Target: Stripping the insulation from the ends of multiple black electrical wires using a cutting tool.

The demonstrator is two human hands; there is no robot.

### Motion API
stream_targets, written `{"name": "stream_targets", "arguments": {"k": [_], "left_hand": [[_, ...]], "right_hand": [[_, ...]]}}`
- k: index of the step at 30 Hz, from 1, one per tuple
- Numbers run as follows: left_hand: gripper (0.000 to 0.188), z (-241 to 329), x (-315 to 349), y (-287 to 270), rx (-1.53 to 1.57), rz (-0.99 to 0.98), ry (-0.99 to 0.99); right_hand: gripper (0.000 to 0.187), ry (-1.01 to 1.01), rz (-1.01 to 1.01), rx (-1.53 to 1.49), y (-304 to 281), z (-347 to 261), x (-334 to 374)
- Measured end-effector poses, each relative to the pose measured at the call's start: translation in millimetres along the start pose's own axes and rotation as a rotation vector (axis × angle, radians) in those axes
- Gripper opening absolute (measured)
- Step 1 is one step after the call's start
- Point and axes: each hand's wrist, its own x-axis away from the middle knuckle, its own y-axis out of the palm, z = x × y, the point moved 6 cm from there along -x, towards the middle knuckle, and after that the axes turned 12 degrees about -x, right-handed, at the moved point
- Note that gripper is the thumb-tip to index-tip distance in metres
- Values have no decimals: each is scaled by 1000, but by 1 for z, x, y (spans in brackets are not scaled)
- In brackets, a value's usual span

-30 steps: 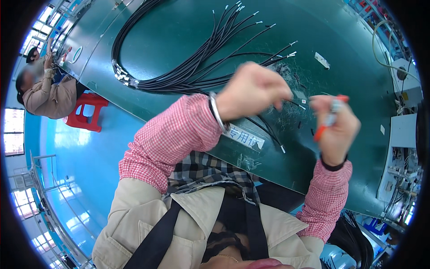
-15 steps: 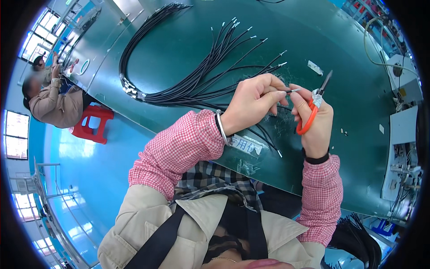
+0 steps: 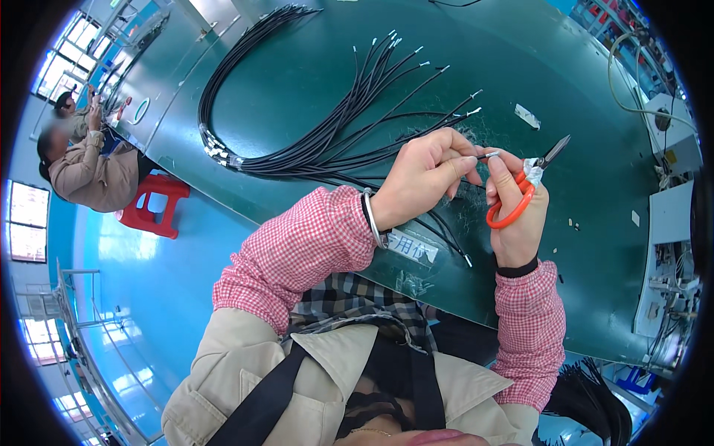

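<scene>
My left hand (image 3: 428, 175) pinches a black cable close to its end, between thumb and fingers. The pale tip of that cable (image 3: 489, 154) sticks out toward my right hand (image 3: 520, 234), whose thumb and forefinger meet at it. Orange-handled scissors (image 3: 513, 213) sit in my right hand, blades pointing up and away to the right. White tape wraps their pivot. Left of my hands lies a curved bundle of black cables (image 3: 297, 162), banded with white labels (image 3: 216, 149); its loose, pale-tipped ends fan out across the green table (image 3: 595, 245).
A white label strip (image 3: 407, 247) is stuck near the table's front edge. Stripped scraps and a pale piece of tape (image 3: 527, 116) lie beyond my hands. More black cables (image 3: 591, 394) hang at lower right. Two people sit at far left near a red stool (image 3: 156, 204).
My right hand has turned slightly, so the scissors' blades lean further right and their handle loops show more. My left hand stays almost in place, still pinching the cable.
</scene>
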Motion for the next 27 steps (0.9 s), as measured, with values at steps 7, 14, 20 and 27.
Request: {"name": "stream_targets", "arguments": {"k": [7,14,20,27], "left_hand": [[9,2,-1,2,24,1,20],[22,34,4,2,-366,240,371],[26,52,6,5,-456,237,499],[15,59,15,11,-610,393,618]], "right_hand": [[15,76,2,-150,-7,6,-3],[14,233,-48,-323,-3,6,0],[14,-5,-136,1,4,-15,8],[15,95,-117,-125,1,-5,4]]}}
